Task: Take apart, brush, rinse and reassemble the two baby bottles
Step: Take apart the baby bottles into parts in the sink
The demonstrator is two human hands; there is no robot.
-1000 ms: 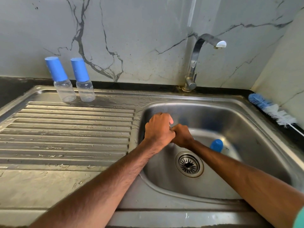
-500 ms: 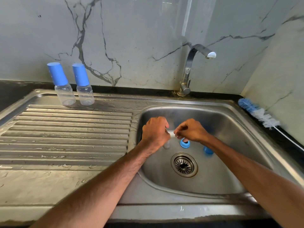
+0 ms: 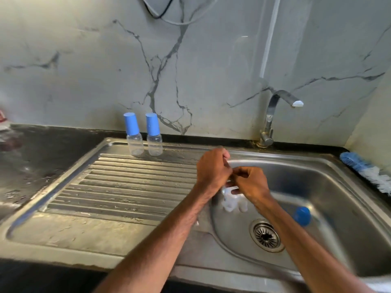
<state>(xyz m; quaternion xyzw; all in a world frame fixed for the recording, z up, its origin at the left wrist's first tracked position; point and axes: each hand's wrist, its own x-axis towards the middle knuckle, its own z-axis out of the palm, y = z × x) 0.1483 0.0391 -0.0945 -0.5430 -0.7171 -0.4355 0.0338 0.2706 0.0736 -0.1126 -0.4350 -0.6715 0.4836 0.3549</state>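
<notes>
Our left hand [image 3: 212,168]: curled round a blurry clear bottle piece [image 3: 231,201].
Our right hand [image 3: 250,183]: pinched that piece too.
Baby bottles [image 3: 135,142]: two stood capped at eleven o'clock.
Blue cap [image 3: 302,215]: lay in the sink [image 3: 338,187] at four o'clock.
Risk: we feared wet fingers would slip and drop the piece.

2 capped bottles [image 3: 135,142] stand upright on the steel drainboard [image 3: 118,187].

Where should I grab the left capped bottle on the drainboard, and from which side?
Probably grip the left bottle round its clear body, below the blue cap, coming from front-left: it stands upright, the second bottle crowds its right and the wall is close behind.
</notes>
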